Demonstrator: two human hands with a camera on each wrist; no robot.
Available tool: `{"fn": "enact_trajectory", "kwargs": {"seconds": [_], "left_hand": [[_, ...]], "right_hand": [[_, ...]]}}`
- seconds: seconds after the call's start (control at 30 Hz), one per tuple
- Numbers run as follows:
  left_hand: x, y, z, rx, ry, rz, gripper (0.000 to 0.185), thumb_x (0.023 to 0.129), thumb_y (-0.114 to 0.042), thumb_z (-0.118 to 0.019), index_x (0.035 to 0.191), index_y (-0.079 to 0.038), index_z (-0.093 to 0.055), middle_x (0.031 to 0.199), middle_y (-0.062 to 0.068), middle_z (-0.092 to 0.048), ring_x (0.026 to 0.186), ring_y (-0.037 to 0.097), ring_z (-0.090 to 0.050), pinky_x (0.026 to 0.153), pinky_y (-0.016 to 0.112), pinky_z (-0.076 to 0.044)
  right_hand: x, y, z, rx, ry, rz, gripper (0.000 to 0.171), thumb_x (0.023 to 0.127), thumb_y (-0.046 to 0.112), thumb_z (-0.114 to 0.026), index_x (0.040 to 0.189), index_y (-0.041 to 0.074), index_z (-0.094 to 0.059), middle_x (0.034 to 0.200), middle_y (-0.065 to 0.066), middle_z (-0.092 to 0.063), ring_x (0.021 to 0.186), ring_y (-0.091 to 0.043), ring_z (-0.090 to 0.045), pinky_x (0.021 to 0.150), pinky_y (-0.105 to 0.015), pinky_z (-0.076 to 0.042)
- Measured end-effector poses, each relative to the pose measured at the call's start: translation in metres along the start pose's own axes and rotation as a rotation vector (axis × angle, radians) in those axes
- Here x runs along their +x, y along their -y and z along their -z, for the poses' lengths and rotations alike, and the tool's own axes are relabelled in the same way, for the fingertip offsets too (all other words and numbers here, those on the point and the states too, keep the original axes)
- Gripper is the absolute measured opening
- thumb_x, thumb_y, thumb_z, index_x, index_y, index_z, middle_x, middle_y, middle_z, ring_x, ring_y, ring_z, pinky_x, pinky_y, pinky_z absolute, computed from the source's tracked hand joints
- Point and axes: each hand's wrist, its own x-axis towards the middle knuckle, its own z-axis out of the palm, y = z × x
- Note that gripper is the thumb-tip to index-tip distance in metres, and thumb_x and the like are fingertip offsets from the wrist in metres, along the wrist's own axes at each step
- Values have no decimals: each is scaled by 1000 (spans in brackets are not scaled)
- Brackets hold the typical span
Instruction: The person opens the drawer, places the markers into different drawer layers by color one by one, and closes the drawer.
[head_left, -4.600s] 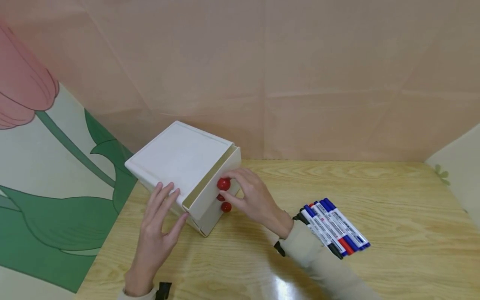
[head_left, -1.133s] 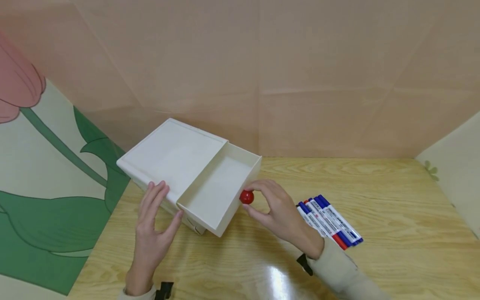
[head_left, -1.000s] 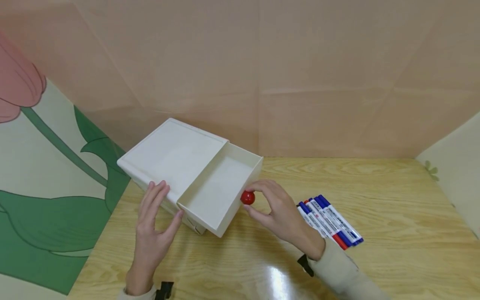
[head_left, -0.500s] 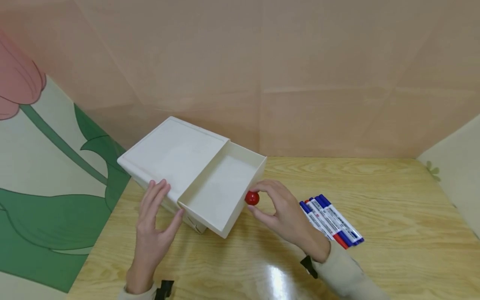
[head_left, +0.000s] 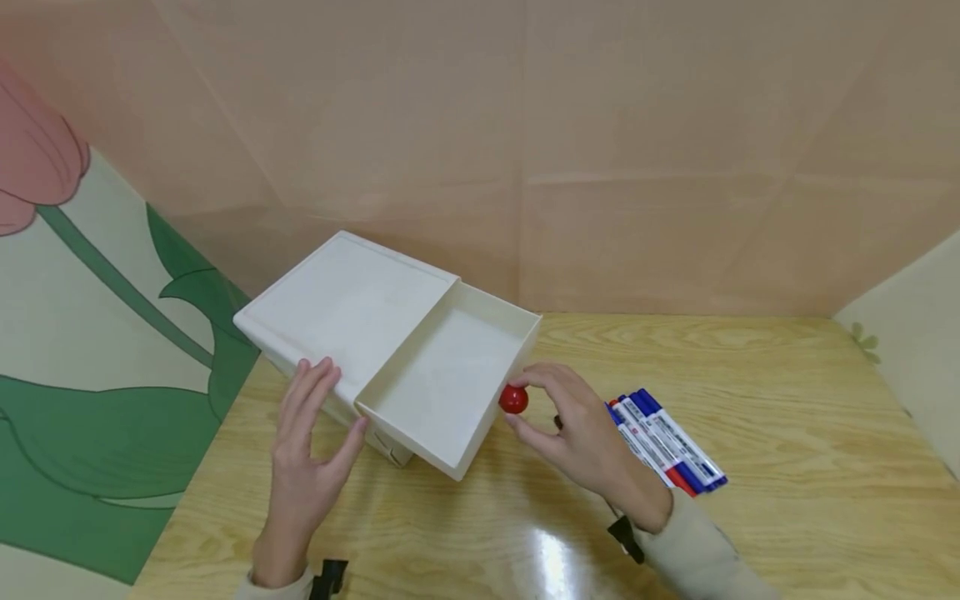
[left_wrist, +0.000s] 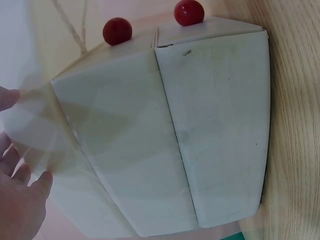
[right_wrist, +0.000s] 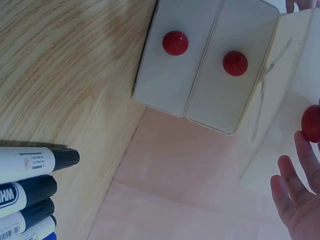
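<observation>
A white drawer cabinet stands angled on the table, its top drawer pulled well out with nothing visible inside. Between thumb and finger, my right hand pinches the round red knob on that drawer's front. My left hand lies against the cabinet's near side, fingertips at the top edge and fingers extended. In the right wrist view, two lower drawers appear pushed in, each with a red knob. The left wrist view shows the cabinet's side.
Several whiteboard markers with blue, red and black caps lie in a row on the wooden table, right of my right hand and partly behind it. A pinkish-beige backdrop rises behind the table. A flower-patterned panel borders the left.
From nearly shut, the top drawer has slid out toward the lower right with my right hand on its knob. It still creeps outward in the last second. My left hand stays at the cabinet.
</observation>
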Motion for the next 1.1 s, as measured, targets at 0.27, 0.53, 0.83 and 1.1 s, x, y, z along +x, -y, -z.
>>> {"fn": "enact_trajectory", "kwargs": {"seconds": [0.27,0.53,0.83,1.1], "left_hand": [[0,-1,0,-2,-1,-1,59,96,-39,-62,133,7,-56,140,27,-54,146,36,-35,127,37,-24],[0,0,0,0,-2,2,59,96,-39,-62,133,6,-56,141,26,-53,146,37,-34,127,37,-24],[0,0,0,-2,0,10,59,96,-40,-62,133,6,-57,141,26,-53,146,37,-34,127,36,-24],[1,-2,1,-11,2,19,60,96,-40,-62,133,6,-57,141,27,-53,147,35,-33,127,35,-24]], "right_hand": [[-1,-1,1,10,-1,6,42,79,12,-80,117,9,-63,116,-5,-69,114,-24,-62,94,-45,-58],[-3,-1,3,31,16,-15,44,81,14,-80,121,12,-62,118,0,-69,116,-20,-61,99,-40,-55],[-9,2,12,10,13,-28,44,87,26,-76,126,11,-62,123,-4,-67,120,-22,-60,104,-36,-51],[-26,0,22,-27,-6,-12,44,89,30,-75,126,9,-64,122,-7,-67,115,-23,-61,106,-21,-47]]}}
